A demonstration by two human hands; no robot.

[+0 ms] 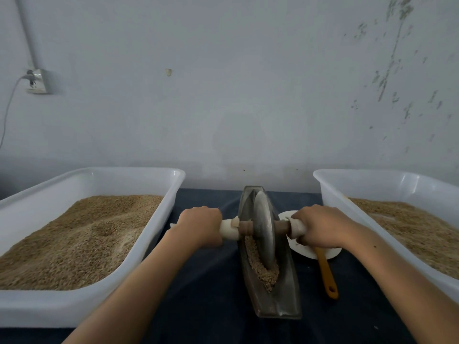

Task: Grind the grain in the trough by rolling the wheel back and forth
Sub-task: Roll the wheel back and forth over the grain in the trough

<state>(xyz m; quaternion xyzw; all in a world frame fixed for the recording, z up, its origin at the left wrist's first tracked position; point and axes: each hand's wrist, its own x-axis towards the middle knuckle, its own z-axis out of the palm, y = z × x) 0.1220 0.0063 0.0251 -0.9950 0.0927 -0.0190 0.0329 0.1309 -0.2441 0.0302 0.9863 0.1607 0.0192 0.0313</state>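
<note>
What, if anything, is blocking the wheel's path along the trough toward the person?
Nothing solid does. Only the grain lies in the trough ahead of the wheel, and it is meant to be crushed. The left hand and right hand grip the handles outside the trough.

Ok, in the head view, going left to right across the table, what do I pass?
Left grain tub → left hand → wheel in the trough → right hand → right grain tub.

Left hand [201, 223] and right hand [320, 225] gripping axle ends of wheel [265, 228], upright in trough [285, 289]; grain [263, 270] under wheel. Grain-filled tubs [62, 309] either side on tabletop [213, 294].
</note>
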